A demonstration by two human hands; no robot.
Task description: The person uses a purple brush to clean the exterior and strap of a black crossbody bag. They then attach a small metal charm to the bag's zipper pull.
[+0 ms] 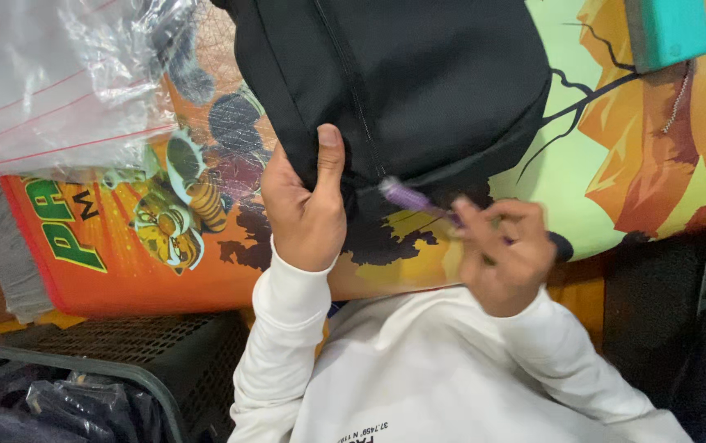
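A black fabric bag (419, 74) with a zipper lies on a colourful cartoon-printed sheet (164, 238). My left hand (304, 205) grips the bag's near edge, thumb pressed on top of the fabric beside the zipper line. My right hand (505, 254) holds a slim purple tool (414, 199), blurred with motion; its tip points at the bag's near edge close to the zipper end. Both arms wear white sleeves.
Clear plastic bags with red zip lines (57, 82) lie at the upper left. A teal block (669, 29) sits at the top right. A black perforated crate (148, 353) with dark packed items stands at the lower left.
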